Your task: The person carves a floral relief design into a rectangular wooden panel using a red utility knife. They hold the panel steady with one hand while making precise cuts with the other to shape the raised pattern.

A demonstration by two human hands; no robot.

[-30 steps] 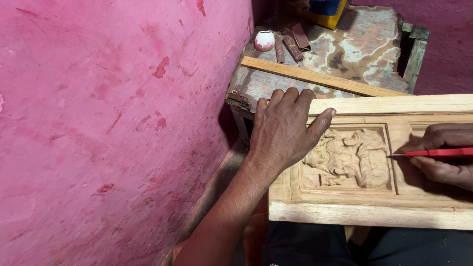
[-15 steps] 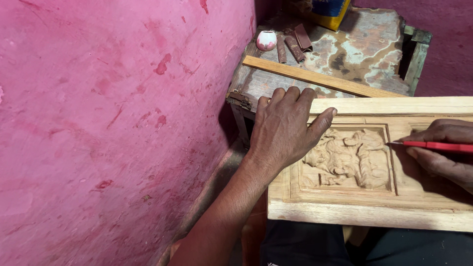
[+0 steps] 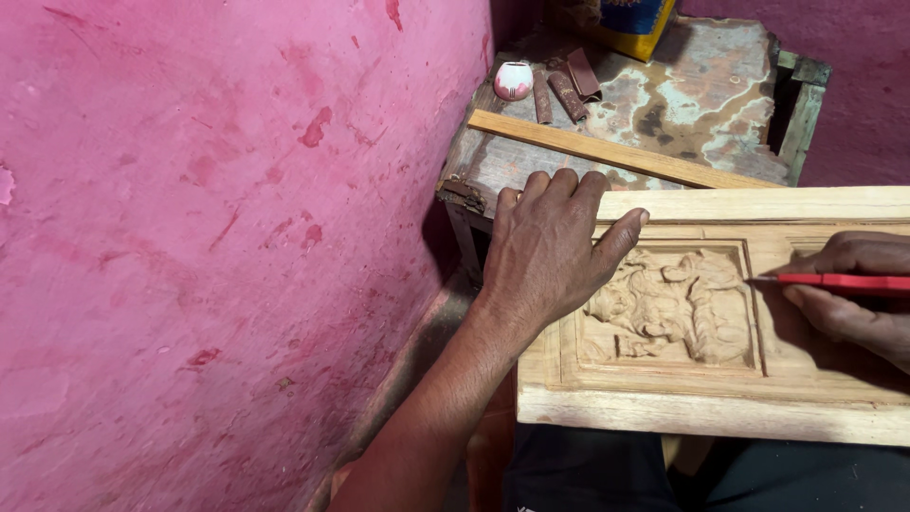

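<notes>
carved panel (image 3: 720, 379) before table (image 3: 701, 95), wall (image 3: 209, 237) left

The pale wooden panel (image 3: 720, 398) lies flat, with a raised border framing a square recess that bears a carved relief (image 3: 678, 308) of curling leaf-like forms. The left hand's fingers (image 3: 559, 194) press on its near-left corner, just beside the relief. A red pencil (image 3: 834, 282) lies level in the right hand's fingers (image 3: 858, 256), its tip touching the recess's right edge.

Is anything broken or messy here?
The carved wooden panel looks whole. The small table behind it has badly peeling, patchy paint, and a wooden strip lies slanted across it.
</notes>
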